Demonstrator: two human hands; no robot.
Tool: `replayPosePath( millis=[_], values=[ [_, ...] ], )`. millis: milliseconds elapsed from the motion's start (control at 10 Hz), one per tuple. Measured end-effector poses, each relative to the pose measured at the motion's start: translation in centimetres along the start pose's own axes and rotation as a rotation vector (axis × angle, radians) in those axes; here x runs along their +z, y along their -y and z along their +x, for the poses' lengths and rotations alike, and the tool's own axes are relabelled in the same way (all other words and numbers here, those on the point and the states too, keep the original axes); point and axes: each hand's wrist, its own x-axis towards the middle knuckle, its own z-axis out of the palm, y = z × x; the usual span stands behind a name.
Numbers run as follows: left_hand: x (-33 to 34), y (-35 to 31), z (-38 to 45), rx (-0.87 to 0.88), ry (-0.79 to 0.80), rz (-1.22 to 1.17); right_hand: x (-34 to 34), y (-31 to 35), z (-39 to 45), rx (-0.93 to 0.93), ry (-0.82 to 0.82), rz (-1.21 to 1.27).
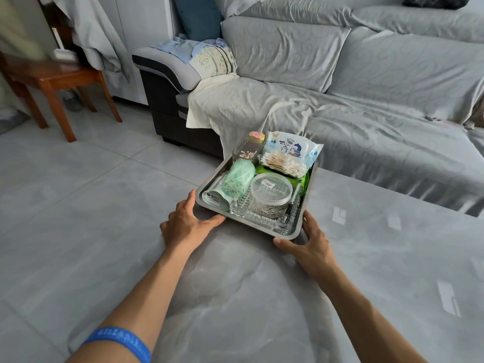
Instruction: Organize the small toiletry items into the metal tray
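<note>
Hands grip the rectangular metal tray (293,230) on the grey marble-patterned desk (235,297): left hand (187,224) closed on its 9 o'clock corner, right hand (309,244) on its 5 o'clock corner. Toiletries fill it, including a mint-green cotton-swab jar (235,180).

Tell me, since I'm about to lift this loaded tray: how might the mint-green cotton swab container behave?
The mint-green cotton swab container is cylindrical and lies on its side, so it may roll if the metal tray tilts. It looks like light plastic, so it could shift easily. The clear round jar beside it should limit its travel.
</note>
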Motion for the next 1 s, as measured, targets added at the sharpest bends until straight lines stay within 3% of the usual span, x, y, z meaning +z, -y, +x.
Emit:
replayPosePath(
  millis=[400, 600, 1000],
  values=[
    [0.3, 0.3, 0.5, -0.018, 0.023, 0.008, 0.0, 0.4, -0.5, -0.026, -0.029, -0.030],
    [0.1, 0.4, 0.3, -0.025, 0.052, -0.001, -0.5, 0.4, -0.4, -0.006, 0.036, 0.000],
    [-1.9, 3.0, -5.4, -0.063, 0.148, -0.387, -2.2, 0.1, -7.9, 0.129, 0.135, -0.120]
  ],
)
